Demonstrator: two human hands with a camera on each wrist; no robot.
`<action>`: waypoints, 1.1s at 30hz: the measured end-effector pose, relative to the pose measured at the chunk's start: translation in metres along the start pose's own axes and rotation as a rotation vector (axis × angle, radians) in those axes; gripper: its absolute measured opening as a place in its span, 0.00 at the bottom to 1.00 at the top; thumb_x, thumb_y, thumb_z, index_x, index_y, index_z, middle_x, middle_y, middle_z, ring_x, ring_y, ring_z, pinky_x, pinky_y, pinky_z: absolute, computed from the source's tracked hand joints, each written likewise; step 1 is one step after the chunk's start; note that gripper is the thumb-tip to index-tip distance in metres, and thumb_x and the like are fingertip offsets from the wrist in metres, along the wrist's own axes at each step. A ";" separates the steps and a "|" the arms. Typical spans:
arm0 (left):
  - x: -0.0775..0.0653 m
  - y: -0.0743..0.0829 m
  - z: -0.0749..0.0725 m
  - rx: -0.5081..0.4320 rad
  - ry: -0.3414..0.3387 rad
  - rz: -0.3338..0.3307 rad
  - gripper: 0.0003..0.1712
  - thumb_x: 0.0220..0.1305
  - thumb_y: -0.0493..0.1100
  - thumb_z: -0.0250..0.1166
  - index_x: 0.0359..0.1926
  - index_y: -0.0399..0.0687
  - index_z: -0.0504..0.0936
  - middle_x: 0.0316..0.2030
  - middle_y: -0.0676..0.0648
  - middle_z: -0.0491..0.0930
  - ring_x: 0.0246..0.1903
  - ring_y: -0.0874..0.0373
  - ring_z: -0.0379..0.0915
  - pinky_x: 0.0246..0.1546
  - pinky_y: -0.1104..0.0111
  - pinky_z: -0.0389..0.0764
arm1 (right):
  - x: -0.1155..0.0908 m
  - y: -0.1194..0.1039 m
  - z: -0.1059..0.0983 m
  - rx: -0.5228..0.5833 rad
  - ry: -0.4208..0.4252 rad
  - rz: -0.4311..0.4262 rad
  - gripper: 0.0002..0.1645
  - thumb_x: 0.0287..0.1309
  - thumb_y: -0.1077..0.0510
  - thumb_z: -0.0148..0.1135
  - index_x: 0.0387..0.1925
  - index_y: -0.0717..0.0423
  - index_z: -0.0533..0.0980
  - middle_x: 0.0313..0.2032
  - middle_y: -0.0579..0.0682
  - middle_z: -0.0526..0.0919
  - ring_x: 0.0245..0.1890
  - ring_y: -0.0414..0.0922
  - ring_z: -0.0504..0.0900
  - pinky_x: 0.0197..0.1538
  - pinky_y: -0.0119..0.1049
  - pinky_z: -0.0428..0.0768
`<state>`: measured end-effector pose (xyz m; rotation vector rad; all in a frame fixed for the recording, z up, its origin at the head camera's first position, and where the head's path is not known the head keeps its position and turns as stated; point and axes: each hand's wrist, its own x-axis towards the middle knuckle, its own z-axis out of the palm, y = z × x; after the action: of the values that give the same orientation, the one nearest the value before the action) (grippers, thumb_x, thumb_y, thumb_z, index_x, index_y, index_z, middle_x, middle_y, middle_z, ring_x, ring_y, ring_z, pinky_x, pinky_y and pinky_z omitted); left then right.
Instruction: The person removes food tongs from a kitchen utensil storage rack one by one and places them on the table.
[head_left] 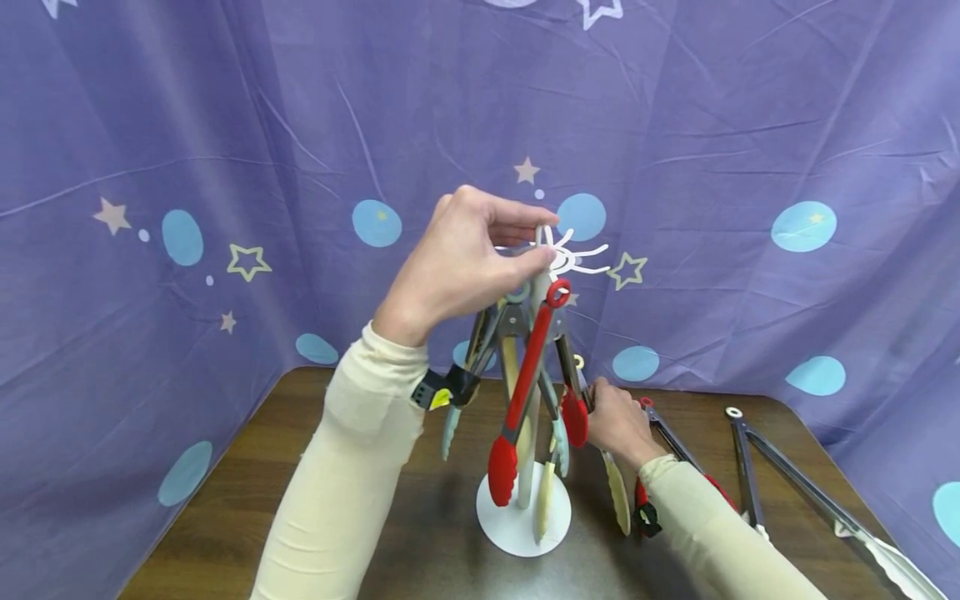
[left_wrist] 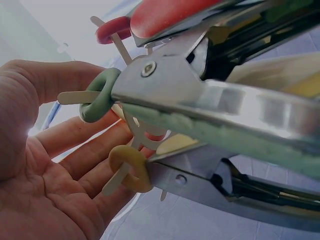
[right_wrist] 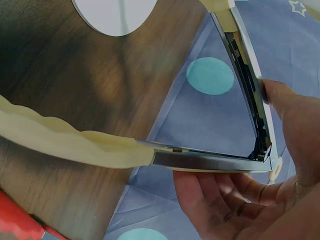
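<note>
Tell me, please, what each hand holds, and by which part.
Left hand: the white stand, pinched at its top. Right hand: cream-tipped tongs, by both arms near the joint.

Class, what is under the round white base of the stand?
Dark brown wooden table shows around the round white base, which seems to rest on it. The patch directly beneath is covered, so whatever lies there cannot be seen.

A wood-grain table (head_left: 240,475) bears a round white stand base (head_left: 501,525) below the fingers (head_left: 521,214) of the left hand (head_left: 461,260); right of the right hand (head_left: 622,425) and its fingers lie red-tipped tongs (head_left: 675,442), then white-tipped tongs (head_left: 795,477).
</note>
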<state>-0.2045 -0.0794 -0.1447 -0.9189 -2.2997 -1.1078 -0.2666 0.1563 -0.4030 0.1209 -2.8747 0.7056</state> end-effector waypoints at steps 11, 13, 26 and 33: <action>0.000 -0.002 0.001 -0.006 0.005 0.016 0.17 0.60 0.40 0.70 0.50 0.45 0.89 0.44 0.49 0.88 0.42 0.63 0.86 0.48 0.68 0.82 | -0.001 -0.003 0.010 -0.051 -0.004 -0.005 0.38 0.47 0.29 0.73 0.35 0.58 0.73 0.32 0.60 0.83 0.32 0.66 0.83 0.31 0.60 0.79; 0.000 -0.002 0.001 -0.005 0.006 0.016 0.17 0.60 0.40 0.70 0.50 0.45 0.89 0.44 0.49 0.88 0.42 0.62 0.86 0.48 0.68 0.82 | -0.001 -0.002 0.012 -0.060 -0.004 0.001 0.39 0.47 0.29 0.72 0.36 0.60 0.73 0.34 0.62 0.83 0.33 0.67 0.83 0.32 0.61 0.79; -0.001 -0.004 0.000 -0.003 0.017 0.021 0.17 0.60 0.41 0.70 0.50 0.45 0.89 0.45 0.49 0.88 0.43 0.60 0.86 0.48 0.72 0.81 | 0.001 0.004 0.023 -0.078 -0.049 0.063 0.40 0.47 0.30 0.73 0.35 0.62 0.74 0.35 0.67 0.83 0.36 0.68 0.83 0.34 0.62 0.79; -0.001 -0.004 0.001 -0.004 0.009 0.017 0.17 0.60 0.41 0.70 0.50 0.45 0.89 0.45 0.49 0.88 0.43 0.61 0.86 0.48 0.71 0.81 | 0.003 0.005 0.027 -0.074 -0.084 0.094 0.36 0.47 0.30 0.72 0.31 0.59 0.76 0.31 0.64 0.83 0.33 0.64 0.83 0.33 0.60 0.79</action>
<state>-0.2070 -0.0803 -0.1477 -0.9310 -2.2793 -1.1076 -0.2742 0.1479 -0.4286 0.0058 -2.9997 0.6234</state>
